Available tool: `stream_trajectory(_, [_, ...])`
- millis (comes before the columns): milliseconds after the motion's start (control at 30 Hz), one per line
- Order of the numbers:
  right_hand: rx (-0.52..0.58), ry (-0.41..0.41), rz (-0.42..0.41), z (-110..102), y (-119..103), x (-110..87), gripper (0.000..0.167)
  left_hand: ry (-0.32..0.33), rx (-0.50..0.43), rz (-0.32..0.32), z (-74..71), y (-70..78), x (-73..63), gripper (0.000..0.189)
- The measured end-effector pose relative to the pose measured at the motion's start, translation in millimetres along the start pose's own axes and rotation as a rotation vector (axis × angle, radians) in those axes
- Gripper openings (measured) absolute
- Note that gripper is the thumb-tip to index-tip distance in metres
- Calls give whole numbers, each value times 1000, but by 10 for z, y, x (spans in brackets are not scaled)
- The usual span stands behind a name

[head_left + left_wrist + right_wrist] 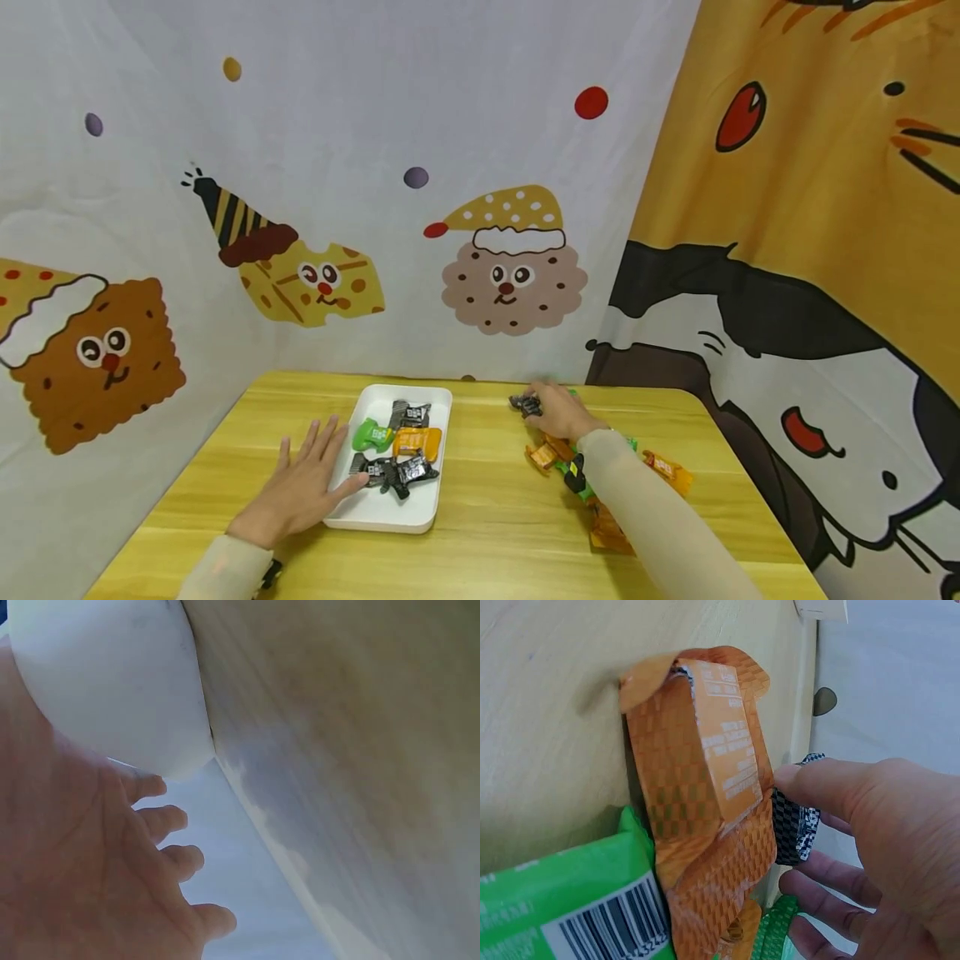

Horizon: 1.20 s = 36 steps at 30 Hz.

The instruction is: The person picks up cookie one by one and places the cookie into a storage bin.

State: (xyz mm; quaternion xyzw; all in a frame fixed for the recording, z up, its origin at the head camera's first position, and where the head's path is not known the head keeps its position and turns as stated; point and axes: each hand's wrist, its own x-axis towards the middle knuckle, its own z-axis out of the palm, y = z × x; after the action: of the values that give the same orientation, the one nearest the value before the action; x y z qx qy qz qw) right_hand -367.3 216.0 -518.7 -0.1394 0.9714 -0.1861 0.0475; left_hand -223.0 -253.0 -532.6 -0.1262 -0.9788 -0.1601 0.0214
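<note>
A white tray [442, 400] lies on the wooden table and holds several wrapped candies in black, green [372, 434] and orange [417, 441]. My left hand [303, 487] lies flat with spread fingers against the tray's left rim [120, 697]. My right hand [558, 410] reaches to the far side of the table and pinches a black checkered candy [527, 405] [795, 825]. Under that wrist lies a loose pile of orange candies [705, 795] and green candies [577, 900].
The yellow wooden table [495, 517] is walled in by cartoon-printed cloth at the back [420, 208] and on the right [810, 250]. An orange candy [670, 468] lies at the pile's right edge. Bare wood shows between tray and pile.
</note>
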Motion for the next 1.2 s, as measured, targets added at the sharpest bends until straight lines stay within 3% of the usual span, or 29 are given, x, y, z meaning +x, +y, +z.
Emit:
stream_trajectory(233, [-7,-26,7,4,-10,-32,69,-2,16,8,24,-19,-15,105])
stream_trajectory(1200, [-29,3,-7,32,-116,-81,57,-18,27,0,39,-30,14,106])
